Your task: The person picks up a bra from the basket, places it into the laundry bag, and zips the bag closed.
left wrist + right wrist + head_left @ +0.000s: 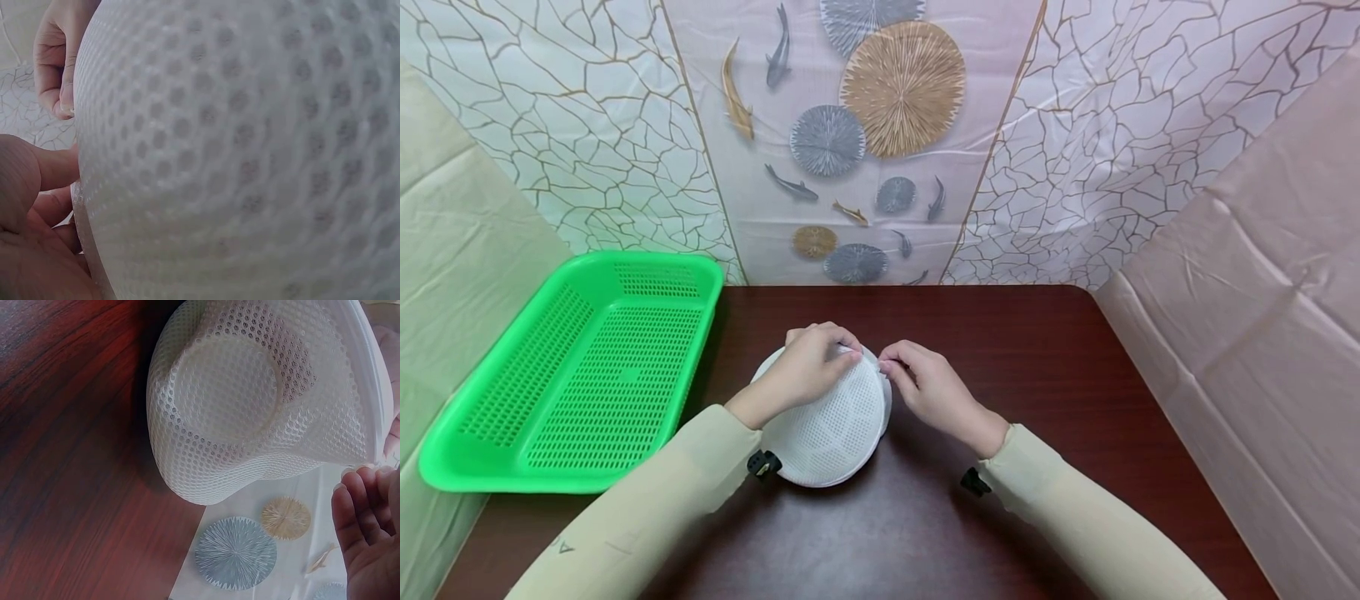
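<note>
A round white mesh laundry bag (pixel 827 433) is held tilted over the table, its flat mesh face toward me in the head view. My left hand (pixel 808 362) holds the bag's far rim, with thumb and fingers at the edge. At the right side of that rim, my right hand (pixel 936 392) pinches a small bit of the edge between thumb and fingertips. The mesh fills most of the left wrist view, the left hand (pixel 31 206) beside it. In the right wrist view the bag's soft side bulges around a circular panel, and fingertips meet at its banded rim.
A large green plastic basket (pixel 617 375) with slotted walls stands at the left of the dark wooden table (pixel 1037 358). Patterned cloth (pixel 850 217) hangs behind the table, and plain cloth (pixel 1247 292) borders the right side.
</note>
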Action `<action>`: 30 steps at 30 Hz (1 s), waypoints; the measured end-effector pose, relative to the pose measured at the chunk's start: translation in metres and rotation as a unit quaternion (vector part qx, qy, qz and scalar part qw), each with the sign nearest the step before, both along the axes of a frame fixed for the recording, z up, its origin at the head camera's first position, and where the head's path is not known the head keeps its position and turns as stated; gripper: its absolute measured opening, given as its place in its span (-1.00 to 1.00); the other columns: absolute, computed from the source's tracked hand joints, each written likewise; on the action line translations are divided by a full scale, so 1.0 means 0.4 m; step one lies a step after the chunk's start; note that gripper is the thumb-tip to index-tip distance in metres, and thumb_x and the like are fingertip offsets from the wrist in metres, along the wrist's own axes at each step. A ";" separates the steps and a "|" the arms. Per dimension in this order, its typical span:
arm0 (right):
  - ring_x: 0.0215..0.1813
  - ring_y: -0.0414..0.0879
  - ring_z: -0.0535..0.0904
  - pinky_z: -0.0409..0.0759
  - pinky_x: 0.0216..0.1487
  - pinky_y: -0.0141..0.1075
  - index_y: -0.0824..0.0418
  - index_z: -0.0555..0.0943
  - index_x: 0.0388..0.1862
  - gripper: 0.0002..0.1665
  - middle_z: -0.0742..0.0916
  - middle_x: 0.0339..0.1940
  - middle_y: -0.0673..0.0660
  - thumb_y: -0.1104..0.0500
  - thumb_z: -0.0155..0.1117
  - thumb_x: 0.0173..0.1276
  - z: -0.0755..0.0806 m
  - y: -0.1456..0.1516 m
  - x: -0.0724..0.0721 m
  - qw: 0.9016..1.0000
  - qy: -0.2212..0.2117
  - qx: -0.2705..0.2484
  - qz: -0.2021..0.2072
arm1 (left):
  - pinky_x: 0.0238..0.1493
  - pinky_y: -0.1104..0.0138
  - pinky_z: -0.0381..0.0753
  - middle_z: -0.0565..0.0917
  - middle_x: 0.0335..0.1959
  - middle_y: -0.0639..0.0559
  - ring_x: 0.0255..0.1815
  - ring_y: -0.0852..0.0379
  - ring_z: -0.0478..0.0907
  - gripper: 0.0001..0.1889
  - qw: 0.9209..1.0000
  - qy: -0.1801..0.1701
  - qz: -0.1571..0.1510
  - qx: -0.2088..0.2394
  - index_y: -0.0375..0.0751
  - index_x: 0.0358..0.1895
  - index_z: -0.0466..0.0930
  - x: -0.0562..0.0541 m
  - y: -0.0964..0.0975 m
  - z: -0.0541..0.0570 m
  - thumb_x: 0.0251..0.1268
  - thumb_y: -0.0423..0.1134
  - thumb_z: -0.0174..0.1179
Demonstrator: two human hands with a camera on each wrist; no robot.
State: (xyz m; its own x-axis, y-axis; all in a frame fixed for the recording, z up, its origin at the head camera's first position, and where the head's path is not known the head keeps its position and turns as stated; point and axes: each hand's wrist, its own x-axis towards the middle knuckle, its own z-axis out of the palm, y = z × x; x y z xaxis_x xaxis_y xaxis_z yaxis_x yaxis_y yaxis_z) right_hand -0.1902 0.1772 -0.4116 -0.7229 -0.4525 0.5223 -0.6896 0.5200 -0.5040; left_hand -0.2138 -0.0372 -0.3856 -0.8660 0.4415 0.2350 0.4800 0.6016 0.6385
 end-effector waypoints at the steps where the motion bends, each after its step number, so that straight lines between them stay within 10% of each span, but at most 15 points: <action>1: -0.24 -0.23 0.50 0.50 -0.20 -0.32 0.17 0.59 -0.21 -0.95 0.62 -0.29 -0.02 0.28 0.24 0.38 0.000 0.000 0.000 1.000 0.000 0.000 0.001 | 0.07 0.02 0.16 0.68 -0.19 0.05 -0.03 0.01 0.56 -0.91 1.000 -0.001 0.000 -0.002 -0.13 -0.22 0.69 0.001 0.000 0.000 0.29 -0.24 0.26; 30: -0.26 -0.24 0.50 0.50 -0.21 -0.34 0.16 0.59 -0.21 -0.95 0.62 -0.30 -0.04 0.27 0.24 0.38 -0.007 0.006 -0.001 1.000 0.009 -0.004 -0.003 | 0.07 0.09 0.19 0.65 -0.24 0.09 -0.09 0.11 0.58 -0.96 0.999 0.013 -0.002 0.031 -0.13 -0.26 0.68 -0.003 -0.002 -0.004 0.26 -0.29 0.27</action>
State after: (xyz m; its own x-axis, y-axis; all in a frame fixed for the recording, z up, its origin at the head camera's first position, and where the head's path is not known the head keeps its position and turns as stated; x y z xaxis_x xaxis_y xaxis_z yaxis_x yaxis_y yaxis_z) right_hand -0.1904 0.1796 -0.4143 -0.7155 -0.4444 0.5391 -0.6961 0.5195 -0.4956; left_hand -0.2152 -0.0379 -0.3872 -0.8575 0.4292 0.2837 0.4989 0.5591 0.6622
